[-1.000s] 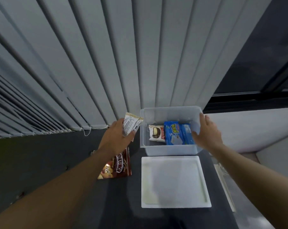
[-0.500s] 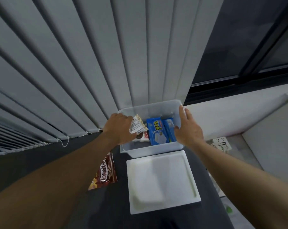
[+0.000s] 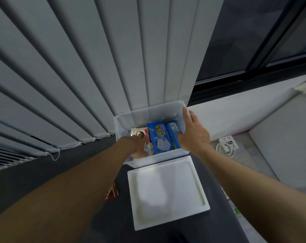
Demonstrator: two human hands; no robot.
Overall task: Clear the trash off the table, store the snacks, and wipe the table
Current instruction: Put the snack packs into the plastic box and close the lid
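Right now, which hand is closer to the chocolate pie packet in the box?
Left. The left hand is down inside the box, right against the chocolate pie packet; the right hand holds the box's right wall, with the blue packet in between.

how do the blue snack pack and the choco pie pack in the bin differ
The blue snack pack is bright blue; the choco pie pack is white with a red band. The blue snack pack shows nearly whole and looks larger; the choco pie pack, to its left, is partly covered by the left hand. Both lie inside the clear plastic bin.
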